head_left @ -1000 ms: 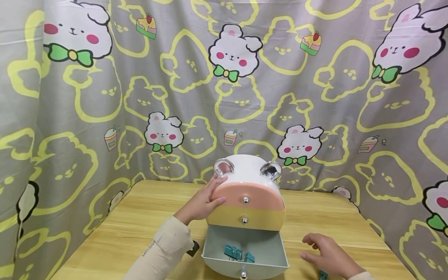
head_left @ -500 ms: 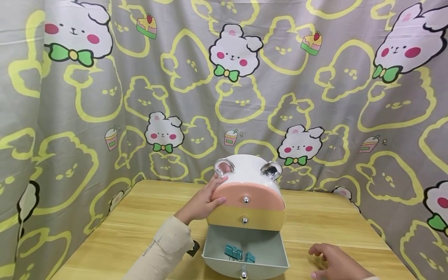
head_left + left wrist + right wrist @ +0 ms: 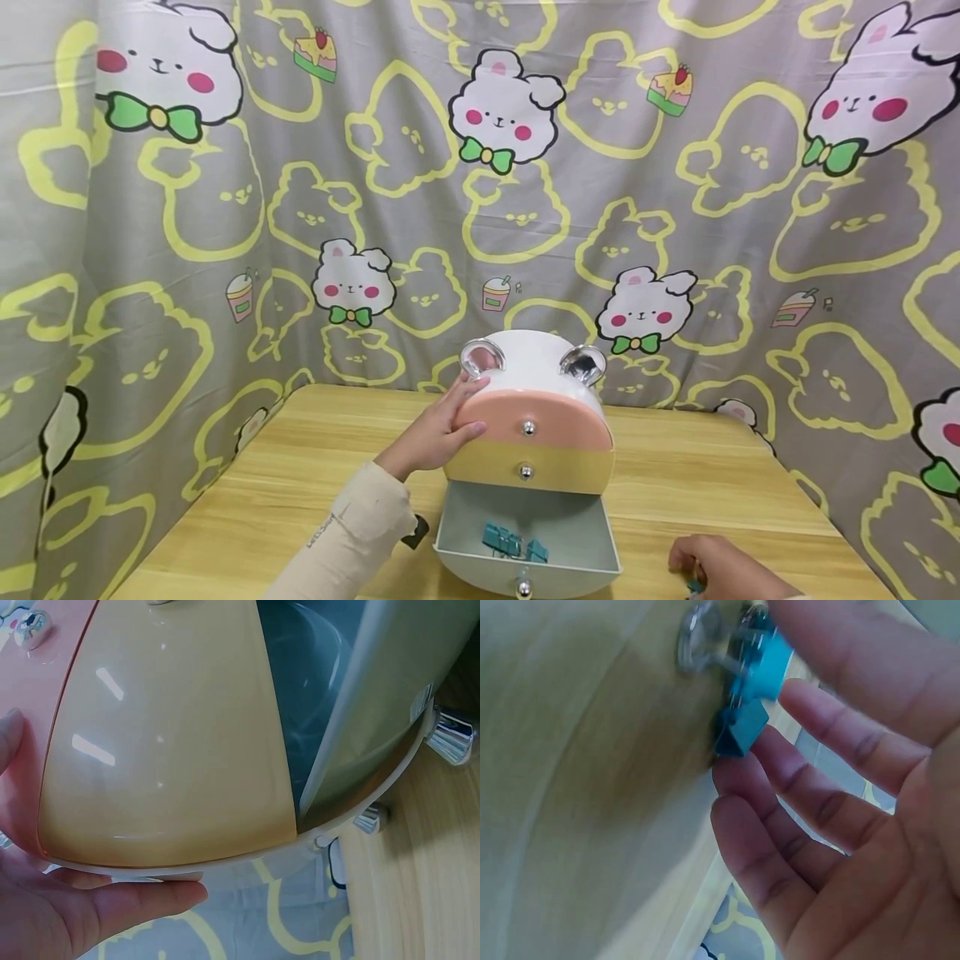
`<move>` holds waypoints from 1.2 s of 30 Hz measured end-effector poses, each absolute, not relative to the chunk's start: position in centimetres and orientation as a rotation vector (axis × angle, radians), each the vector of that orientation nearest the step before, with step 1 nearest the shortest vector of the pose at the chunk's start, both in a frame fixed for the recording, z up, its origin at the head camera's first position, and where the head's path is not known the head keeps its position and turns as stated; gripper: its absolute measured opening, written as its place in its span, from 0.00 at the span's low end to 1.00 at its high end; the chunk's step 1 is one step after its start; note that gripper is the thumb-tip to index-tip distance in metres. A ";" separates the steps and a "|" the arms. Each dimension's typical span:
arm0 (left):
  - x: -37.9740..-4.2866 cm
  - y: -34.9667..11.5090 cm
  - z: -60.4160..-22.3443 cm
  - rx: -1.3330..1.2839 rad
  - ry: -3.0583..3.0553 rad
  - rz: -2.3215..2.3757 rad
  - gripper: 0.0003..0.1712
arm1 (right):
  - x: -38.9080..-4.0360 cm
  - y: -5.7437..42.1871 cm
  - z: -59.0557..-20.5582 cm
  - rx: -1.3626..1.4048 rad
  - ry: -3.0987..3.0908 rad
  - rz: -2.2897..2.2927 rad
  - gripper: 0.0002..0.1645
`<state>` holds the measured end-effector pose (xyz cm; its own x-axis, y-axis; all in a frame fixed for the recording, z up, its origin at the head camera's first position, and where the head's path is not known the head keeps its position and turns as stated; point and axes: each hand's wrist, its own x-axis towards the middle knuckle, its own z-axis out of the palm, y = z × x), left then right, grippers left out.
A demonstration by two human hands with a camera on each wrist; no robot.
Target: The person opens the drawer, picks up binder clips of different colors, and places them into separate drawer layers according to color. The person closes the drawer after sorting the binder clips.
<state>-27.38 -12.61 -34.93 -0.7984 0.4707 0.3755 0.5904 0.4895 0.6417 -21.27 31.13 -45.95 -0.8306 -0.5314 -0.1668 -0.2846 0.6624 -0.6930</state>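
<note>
A small drawer cabinet [image 3: 540,354] with silver round ears stands on the table. Its pink and yellow drawers are pushed in; the grey-green bottom drawer [image 3: 457,517] is pulled out, with teal binder clips [image 3: 501,538] lying inside. My left hand [image 3: 431,433] holds the cabinet's left side, thumb on the pink front and fingers along the side. Right of the drawer, low over the table, my right hand [image 3: 720,567] bends its fingers around teal binder clips [image 3: 750,705]. In the right wrist view these clips sit between thumb and fingertips, wire handles pointing away from the palm.
The wooden table [image 3: 322,442] reaches back to a patterned curtain [image 3: 420,192] that hangs around it. A small black object [image 3: 415,532] lies beside my left sleeve. The drawer's silver knob [image 3: 524,587] juts toward me.
My right hand has first shifted right, then lowered, and its fingers have closed in around the binder clips. The left hand and cabinet hold their places.
</note>
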 end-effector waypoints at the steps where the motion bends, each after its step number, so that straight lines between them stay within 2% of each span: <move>1: -27.4 -12.6 -34.9 -0.928 -2.578 -1.199 0.36 | -21.3 31.2 -46.0 -0.662 2.528 -0.961 0.15; 9: -27.5 -12.5 -34.9 -0.948 -2.570 -1.185 0.36 | -21.4 31.3 -46.1 -0.749 2.550 -0.943 0.14; 19: -27.5 -12.7 -35.1 -0.958 -2.568 -1.163 0.36 | -21.3 31.0 -46.0 -0.664 2.573 -1.007 0.18; 28: -27.5 -12.6 -35.2 -0.947 -2.563 -1.187 0.36 | -21.3 30.9 -45.7 -0.685 2.622 -1.001 0.12; 36: -27.5 -12.6 -35.1 -0.934 -2.574 -1.180 0.36 | -21.3 30.3 -44.8 -0.714 2.759 -0.937 0.12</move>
<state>-27.52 -12.64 -35.07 -0.7920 0.4744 0.3842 0.6007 0.4935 0.6289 -21.34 30.25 -44.79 -0.8771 -0.4800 0.0179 -0.3917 0.6931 -0.6052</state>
